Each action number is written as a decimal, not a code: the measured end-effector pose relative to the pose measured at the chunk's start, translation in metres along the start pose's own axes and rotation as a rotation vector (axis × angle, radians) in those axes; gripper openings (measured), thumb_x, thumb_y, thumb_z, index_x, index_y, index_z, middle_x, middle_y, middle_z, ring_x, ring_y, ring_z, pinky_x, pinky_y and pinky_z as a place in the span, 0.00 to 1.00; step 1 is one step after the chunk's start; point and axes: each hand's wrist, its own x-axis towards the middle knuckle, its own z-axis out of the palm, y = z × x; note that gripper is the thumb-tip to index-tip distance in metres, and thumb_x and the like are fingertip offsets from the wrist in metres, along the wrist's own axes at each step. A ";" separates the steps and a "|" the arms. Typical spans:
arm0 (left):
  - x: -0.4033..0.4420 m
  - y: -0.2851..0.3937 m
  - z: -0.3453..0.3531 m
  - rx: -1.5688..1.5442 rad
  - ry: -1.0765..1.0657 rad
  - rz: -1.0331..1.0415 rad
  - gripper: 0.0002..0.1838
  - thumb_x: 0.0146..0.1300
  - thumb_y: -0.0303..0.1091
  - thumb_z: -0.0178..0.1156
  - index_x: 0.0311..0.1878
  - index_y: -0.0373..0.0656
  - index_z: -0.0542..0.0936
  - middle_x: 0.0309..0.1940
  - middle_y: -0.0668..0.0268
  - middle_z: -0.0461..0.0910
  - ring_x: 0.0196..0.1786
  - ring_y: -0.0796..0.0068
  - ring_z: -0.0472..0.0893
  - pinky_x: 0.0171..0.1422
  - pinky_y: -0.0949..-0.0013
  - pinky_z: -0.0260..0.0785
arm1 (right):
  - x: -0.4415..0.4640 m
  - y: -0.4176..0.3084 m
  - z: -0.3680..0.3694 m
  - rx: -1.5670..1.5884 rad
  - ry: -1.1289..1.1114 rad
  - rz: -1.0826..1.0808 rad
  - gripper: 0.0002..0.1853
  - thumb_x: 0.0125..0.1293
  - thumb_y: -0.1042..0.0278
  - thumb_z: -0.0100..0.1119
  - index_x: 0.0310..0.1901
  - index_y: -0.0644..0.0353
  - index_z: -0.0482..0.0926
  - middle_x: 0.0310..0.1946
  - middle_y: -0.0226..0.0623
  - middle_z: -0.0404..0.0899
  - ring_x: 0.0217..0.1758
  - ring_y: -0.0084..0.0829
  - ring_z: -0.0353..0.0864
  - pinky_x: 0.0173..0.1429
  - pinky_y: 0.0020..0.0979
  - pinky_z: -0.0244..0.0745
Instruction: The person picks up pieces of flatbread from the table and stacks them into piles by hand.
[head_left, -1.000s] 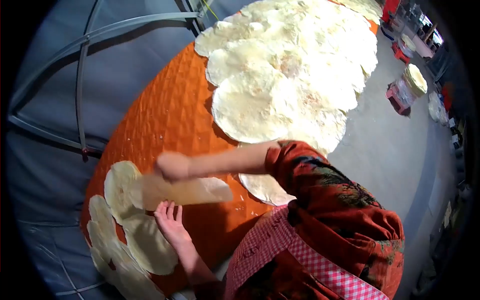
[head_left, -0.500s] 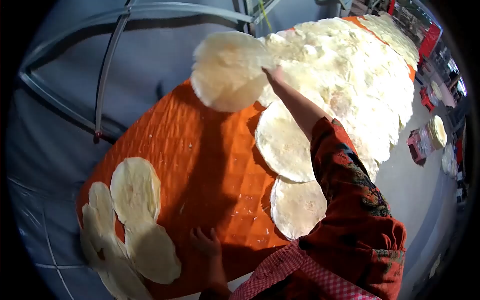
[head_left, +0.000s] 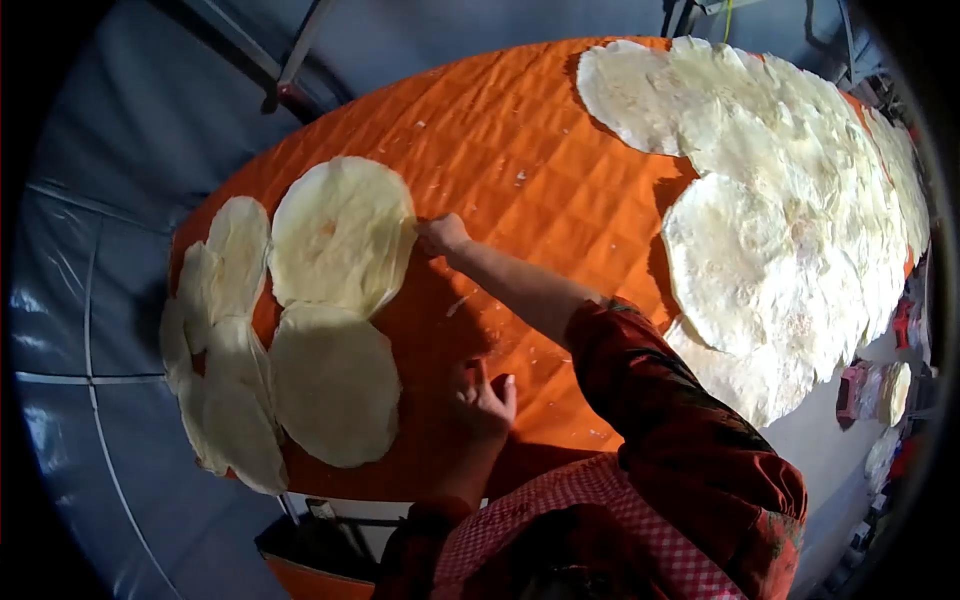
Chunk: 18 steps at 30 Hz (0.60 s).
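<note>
My right hand is closed at the right edge of a thin round flatbread, with its fingertips pinching the rim. That flatbread lies at the top of the left group, overlapping another round flatbread below it. My left hand hovers low over the orange quilted cloth, thumb and fingers apart, with nothing in it. More flatbreads lie overlapped at the cloth's left end.
A broad layer of overlapping flatbreads covers the right part of the cloth. Grey sheeting and metal bars stand along the far and left sides. A pink crate sits on the floor at right.
My right hand has let go of the flatbread it held at the far side and moved left to another one's edge. The released flatbread lies flat beside the layer. My view has turned left.
</note>
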 end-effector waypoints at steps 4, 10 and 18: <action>0.004 -0.001 -0.014 0.035 -0.090 -0.085 0.29 0.58 0.53 0.59 0.57 0.43 0.74 0.66 0.50 0.59 0.65 0.45 0.59 0.64 0.45 0.53 | 0.027 -0.009 0.063 0.067 0.184 0.094 0.21 0.52 0.65 0.71 0.41 0.73 0.77 0.35 0.50 0.81 0.30 0.44 0.84 0.32 0.45 0.83; -0.003 -0.019 -0.007 -0.204 0.005 -0.024 0.28 0.57 0.50 0.60 0.57 0.43 0.74 0.68 0.48 0.55 0.67 0.45 0.57 0.67 0.44 0.51 | 0.016 -0.033 0.096 -0.166 0.365 0.139 0.14 0.50 0.73 0.69 0.38 0.68 0.79 0.34 0.45 0.80 0.31 0.42 0.81 0.32 0.47 0.80; 0.018 -0.088 -0.044 -1.636 -0.229 -0.508 0.18 0.61 0.39 0.63 0.51 0.43 0.73 0.48 0.67 0.73 0.50 0.78 0.73 0.53 0.71 0.68 | -0.085 -0.197 0.199 -1.233 0.092 -1.042 0.11 0.50 0.66 0.60 0.31 0.66 0.82 0.25 0.50 0.81 0.30 0.42 0.84 0.35 0.39 0.78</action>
